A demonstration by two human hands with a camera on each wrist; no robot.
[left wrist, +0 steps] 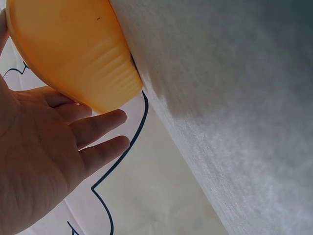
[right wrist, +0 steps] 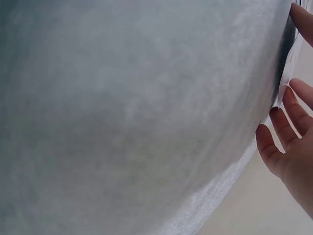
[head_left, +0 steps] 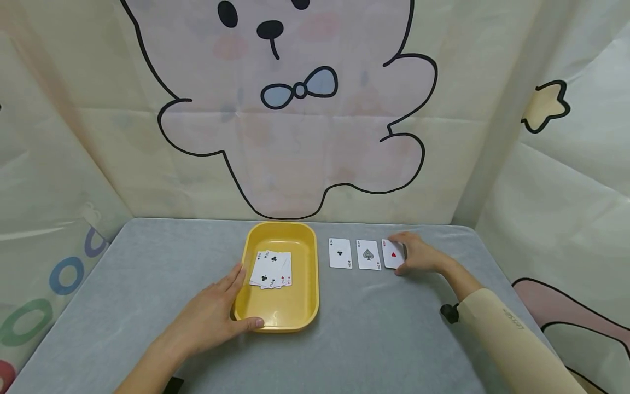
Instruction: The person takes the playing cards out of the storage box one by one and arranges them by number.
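Note:
A yellow tray [head_left: 308, 312] stands on the table, with several overlapping playing cards [head_left: 272, 268] inside it. My left hand [head_left: 211, 314] rests against the tray's left side, thumb at the front rim; in the left wrist view its fingers are fairly straight beside the tray wall. To the right of the tray lie an ace of clubs [head_left: 340, 253] and an ace of spades [head_left: 368, 255], face up. Beside them, my right hand [head_left: 418, 254] holds an ace of hearts [head_left: 392, 254] between thumb and fingers. In the right wrist view that card appears edge-on, slightly bent.
A grey cloth covers the table [head_left: 374, 339]. Behind it hangs a curtain [head_left: 305, 164] with a cartoon animal, and printed fabric closes both sides. A small black object [head_left: 449, 313] sits at the right sleeve's cuff.

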